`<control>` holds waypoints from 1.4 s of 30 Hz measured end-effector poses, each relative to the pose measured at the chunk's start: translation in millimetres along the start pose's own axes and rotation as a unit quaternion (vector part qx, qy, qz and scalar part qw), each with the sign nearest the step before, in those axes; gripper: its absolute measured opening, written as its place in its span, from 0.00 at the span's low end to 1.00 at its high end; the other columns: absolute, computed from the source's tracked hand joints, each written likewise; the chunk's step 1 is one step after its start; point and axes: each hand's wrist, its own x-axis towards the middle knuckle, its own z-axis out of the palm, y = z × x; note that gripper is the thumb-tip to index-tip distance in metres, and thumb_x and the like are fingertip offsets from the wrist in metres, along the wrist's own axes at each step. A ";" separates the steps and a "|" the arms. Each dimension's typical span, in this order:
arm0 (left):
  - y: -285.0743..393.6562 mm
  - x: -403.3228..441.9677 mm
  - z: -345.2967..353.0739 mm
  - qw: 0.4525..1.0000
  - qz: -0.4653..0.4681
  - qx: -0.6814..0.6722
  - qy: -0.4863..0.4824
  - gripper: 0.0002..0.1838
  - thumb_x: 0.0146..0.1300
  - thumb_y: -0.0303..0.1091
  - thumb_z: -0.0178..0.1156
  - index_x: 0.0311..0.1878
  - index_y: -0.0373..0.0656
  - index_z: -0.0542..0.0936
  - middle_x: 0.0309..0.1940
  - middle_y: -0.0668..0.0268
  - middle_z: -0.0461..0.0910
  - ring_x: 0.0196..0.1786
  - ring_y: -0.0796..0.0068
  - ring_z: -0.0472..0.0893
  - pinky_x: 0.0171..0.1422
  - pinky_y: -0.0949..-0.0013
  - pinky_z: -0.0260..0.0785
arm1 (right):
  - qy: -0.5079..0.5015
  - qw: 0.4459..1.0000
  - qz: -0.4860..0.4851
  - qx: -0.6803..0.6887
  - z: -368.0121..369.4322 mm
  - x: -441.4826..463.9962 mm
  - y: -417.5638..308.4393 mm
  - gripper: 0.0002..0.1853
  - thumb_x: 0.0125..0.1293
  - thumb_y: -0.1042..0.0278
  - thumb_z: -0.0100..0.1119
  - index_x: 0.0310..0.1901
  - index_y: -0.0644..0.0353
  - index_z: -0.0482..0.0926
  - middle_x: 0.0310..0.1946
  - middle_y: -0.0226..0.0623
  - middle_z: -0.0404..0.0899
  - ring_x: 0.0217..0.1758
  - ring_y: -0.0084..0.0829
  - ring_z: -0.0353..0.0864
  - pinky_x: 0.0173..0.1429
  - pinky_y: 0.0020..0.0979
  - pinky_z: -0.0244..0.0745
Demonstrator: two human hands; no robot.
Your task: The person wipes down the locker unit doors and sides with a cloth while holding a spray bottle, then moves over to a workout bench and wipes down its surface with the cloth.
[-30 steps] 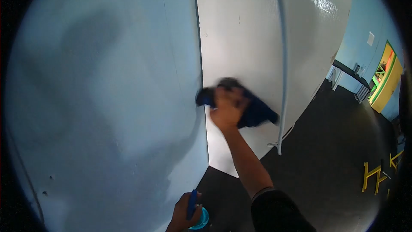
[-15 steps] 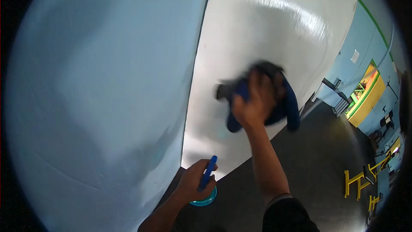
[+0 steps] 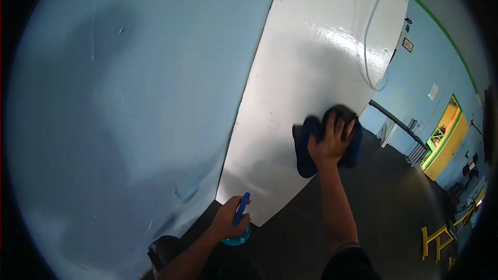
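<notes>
A dark blue and black cloth (image 3: 307, 150) lies bunched against the lower right part of the white panel (image 3: 259, 150). Pressing on it is my right hand (image 3: 332, 142), fingers spread over the cloth and bent onto it. Low in the view, my left hand (image 3: 231, 220) is wrapped round a blue handle or nozzle (image 3: 241, 209). Beneath that hand shows a turquoise container (image 3: 237, 237), which seems joined to the blue part; the fingers hide the joint.
A light blue wall (image 3: 155, 98) meets the panel on the left. A thin pale cable (image 3: 367, 41) hangs before the panel. Yellow metal frames (image 3: 438, 241) stand on the dark floor (image 3: 384, 202) at right. A yellow door (image 3: 446, 148) is farther back.
My right hand and the cloth have moved right across the white panel, toward its outer edge. My left hand rose, then shifted slightly left with the blue part. The camera view has turned.
</notes>
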 end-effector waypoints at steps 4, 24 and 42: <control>-0.9 -1.7 2.3 0.999 0.024 0.014 0.020 0.21 0.54 0.31 0.60 0.53 0.37 0.72 0.43 0.51 0.77 0.44 0.51 0.81 0.50 0.59 0.73 | 0.113 0.991 -0.002 -0.075 -3.1 84.3 -57.4 0.42 0.53 0.46 0.61 0.68 0.55 0.63 0.65 0.48 0.65 0.77 0.52 0.44 0.74 0.63 0.33; -37.9 -2.5 7.0 1.000 0.008 0.008 -0.009 0.22 0.56 0.32 0.59 0.54 0.39 0.70 0.39 0.52 0.76 0.39 0.54 0.80 0.44 0.58 0.72 | -0.028 0.997 -0.063 -0.040 37.2 0.6 -92.8 0.44 0.48 0.47 0.66 0.68 0.48 0.64 0.64 0.45 0.66 0.76 0.54 0.47 0.74 0.61 0.35; -75.6 -21.3 17.3 0.992 -0.047 0.042 -0.113 0.26 0.53 0.33 0.61 0.56 0.37 0.70 0.43 0.51 0.74 0.45 0.50 0.77 0.49 0.55 0.71 | -0.127 0.914 -0.247 -0.298 67.1 -199.0 28.2 0.31 0.54 0.51 0.58 0.61 0.51 0.74 0.57 0.53 0.71 0.67 0.58 0.60 0.69 0.54 0.56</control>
